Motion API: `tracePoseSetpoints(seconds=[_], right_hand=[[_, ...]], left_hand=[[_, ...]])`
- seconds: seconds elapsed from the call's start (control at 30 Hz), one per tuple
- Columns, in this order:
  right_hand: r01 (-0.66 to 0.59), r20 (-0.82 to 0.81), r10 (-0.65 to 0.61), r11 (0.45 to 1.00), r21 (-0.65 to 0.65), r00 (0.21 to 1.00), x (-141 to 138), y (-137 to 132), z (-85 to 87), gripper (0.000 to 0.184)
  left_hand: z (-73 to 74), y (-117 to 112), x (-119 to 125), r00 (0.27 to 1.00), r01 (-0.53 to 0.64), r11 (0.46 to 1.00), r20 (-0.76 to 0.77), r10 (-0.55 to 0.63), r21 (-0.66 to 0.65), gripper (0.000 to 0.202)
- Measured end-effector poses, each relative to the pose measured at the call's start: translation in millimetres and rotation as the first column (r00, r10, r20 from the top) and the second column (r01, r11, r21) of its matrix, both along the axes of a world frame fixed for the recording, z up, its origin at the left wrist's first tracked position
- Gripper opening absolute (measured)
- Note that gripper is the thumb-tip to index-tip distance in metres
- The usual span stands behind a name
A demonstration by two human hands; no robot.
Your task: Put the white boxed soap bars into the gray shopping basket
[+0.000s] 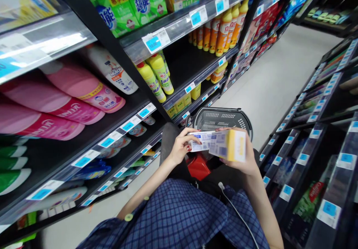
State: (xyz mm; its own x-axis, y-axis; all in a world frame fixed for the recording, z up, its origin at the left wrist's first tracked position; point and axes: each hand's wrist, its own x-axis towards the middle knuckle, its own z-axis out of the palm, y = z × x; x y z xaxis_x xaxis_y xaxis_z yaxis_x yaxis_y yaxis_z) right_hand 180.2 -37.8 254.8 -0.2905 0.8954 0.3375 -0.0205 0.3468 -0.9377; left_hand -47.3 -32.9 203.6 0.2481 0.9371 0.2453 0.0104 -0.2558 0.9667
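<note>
I hold two small cartons over a grey shopping basket [222,118] in a shop aisle. My left hand [181,146] pinches the end of a long white and blue box [201,140]. My right hand [246,159] is wrapped round a yellow and white box [231,144] with printed text on its side. The two boxes overlap in front of me. Inside the basket, below the boxes, a red item [199,166] shows.
Shelves on my left carry pink and white detergent bottles [84,88], yellow bottles [156,77] and green packs [125,6], with blue price tags [153,41] along the edges. A second shelf unit [316,144] stands on my right. The pale aisle floor [279,77] runs ahead.
</note>
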Motion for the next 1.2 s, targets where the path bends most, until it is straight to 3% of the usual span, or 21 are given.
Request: tracePoseSetpoints(seconds=[0.1, 0.2, 0.3, 0.4, 0.5, 0.57, 0.77, 0.93, 1.07, 1.2], right_hand=[[-0.096, -0.329, 0.067, 0.993, -0.07, 0.942, -2, 2, -6.0, 0.061], [-0.175, -0.451, 0.135, 0.983, -0.048, 0.882, -12, 5, -10.0, 0.059], [-0.183, -0.384, 0.135, 0.979, -0.092, 0.914, -20, 5, -9.8, 0.059], [-0.137, -0.24, 0.09, 0.973, -0.188, 0.967, -15, 3, -6.5, 0.065], [-0.222, -0.238, 0.143, 0.912, -0.345, 0.961, -1, 1, -3.2, 0.086], [-0.263, -0.277, 0.148, 0.857, -0.443, 0.949, 7, 0, -2.5, 0.087], [-0.085, -0.18, -0.016, 0.838, -0.54, 0.984, 5, 1, -10.3, 0.055], [-0.102, -0.321, -0.13, 0.781, -0.616, 0.938, -2, 2, -17.4, 0.056], [-0.163, -0.484, -0.241, 0.741, -0.652, 0.841, -5, 1, -17.7, 0.04], [-0.13, -0.508, -0.286, 0.76, -0.637, 0.812, -2, -1, -16.2, 0.031]], left_hand=[[0.0, 1, 2, 1.0, 0.016, 0.999, -0.003, -0.016, -0.036, 0.074], [-0.6, 0, 10, 0.996, 0.074, 0.995, 0.055, -0.071, -0.063, 0.079], [-1.3, -2, 18, 0.987, 0.11, 0.99, 0.125, -0.098, -0.089, 0.077], [-2.5, -2, 19, 0.985, 0.085, 0.982, 0.162, -0.058, -0.17, 0.053], [-1.4, 0, 15, 0.984, -0.002, 0.97, 0.171, 0.045, -0.245, 0.04], [2.2, 1, 12, 0.985, -0.085, 0.967, 0.127, 0.118, -0.24, 0.039], [13.4, 1, 8, 0.984, -0.175, 0.975, 0.001, 0.176, -0.141, 0.041], [12.6, -1, 5, 0.988, -0.151, 0.988, 0.015, 0.152, -0.034, 0.059], [18.6, 0, 4, 0.984, -0.178, 0.981, -0.012, 0.178, -0.075, 0.046], [24.6, -1, 5, 0.986, -0.167, 0.979, -0.02, 0.166, -0.112, 0.04]])
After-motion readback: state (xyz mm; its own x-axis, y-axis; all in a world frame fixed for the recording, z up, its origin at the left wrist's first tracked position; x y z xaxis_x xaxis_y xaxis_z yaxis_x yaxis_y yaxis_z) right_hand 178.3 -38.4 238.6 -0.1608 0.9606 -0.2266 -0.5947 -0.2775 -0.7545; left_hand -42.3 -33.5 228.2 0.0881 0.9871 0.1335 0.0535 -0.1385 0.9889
